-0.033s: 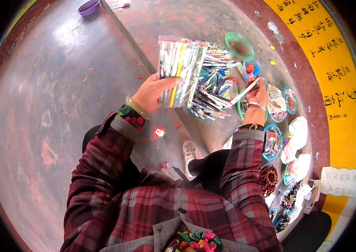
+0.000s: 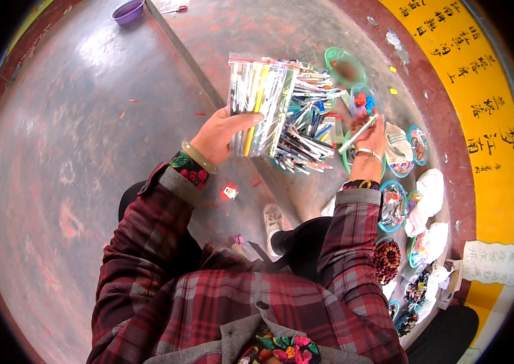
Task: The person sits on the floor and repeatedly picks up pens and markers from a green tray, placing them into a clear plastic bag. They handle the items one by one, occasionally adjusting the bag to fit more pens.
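Note:
Closed round a clear zip bag (image 2: 259, 121), my left hand (image 2: 223, 133) holds it up by its lower left part. The bag is packed with upright pens, mostly white, with a yellow one among them. My right hand (image 2: 371, 136) grips a white pen (image 2: 357, 134), which slants across its fingers. Between the hands, below the bag's right side, lies a big pile of loose pens (image 2: 305, 139), blue, black and white, heaped over green and blue baskets that they partly hide.
A green basin (image 2: 346, 65) stands beyond the pens, beside a tub of red and blue pieces (image 2: 363, 100). Down the right run baskets (image 2: 393, 206) and white bags (image 2: 430, 193) along a yellow wall (image 2: 478, 91). A purple basin (image 2: 128, 12) sits far left.
The white pen has turned a little in my right hand and its lower end has shifted right, away from the pile. My left hand and the bag stay almost still.

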Motion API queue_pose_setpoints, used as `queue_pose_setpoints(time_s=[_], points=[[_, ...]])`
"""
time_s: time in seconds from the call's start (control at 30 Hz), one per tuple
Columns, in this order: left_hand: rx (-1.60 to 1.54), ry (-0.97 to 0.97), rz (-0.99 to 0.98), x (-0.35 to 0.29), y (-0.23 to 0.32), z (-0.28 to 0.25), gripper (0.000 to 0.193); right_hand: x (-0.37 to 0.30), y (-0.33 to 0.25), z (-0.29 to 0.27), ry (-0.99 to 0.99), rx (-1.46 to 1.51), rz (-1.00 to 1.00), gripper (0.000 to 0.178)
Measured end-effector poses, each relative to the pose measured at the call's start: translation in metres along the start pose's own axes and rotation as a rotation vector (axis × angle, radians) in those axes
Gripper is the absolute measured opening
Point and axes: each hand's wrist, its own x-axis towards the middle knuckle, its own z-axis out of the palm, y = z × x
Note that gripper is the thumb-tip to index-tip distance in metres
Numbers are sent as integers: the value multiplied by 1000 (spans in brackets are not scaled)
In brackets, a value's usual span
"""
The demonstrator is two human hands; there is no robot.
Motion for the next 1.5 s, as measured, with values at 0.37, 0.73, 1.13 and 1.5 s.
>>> queue_pose_setpoints(time_s=[0.37,0.73,1.13,1.5], points=[[3,-15,-79,0,-3,-1,33,-31,36,29,-33,-27,438,19],[36,-18,-95,0,-6,3,34,-15,23,4,-5,16,507,17],[110,-44,-211,-1,-11,-3,36,-69,-38,58,-191,-706,-145,16],[226,-170,-327,-4,-21,-6,39,-66,-41,50,-450,20,-164,23]])
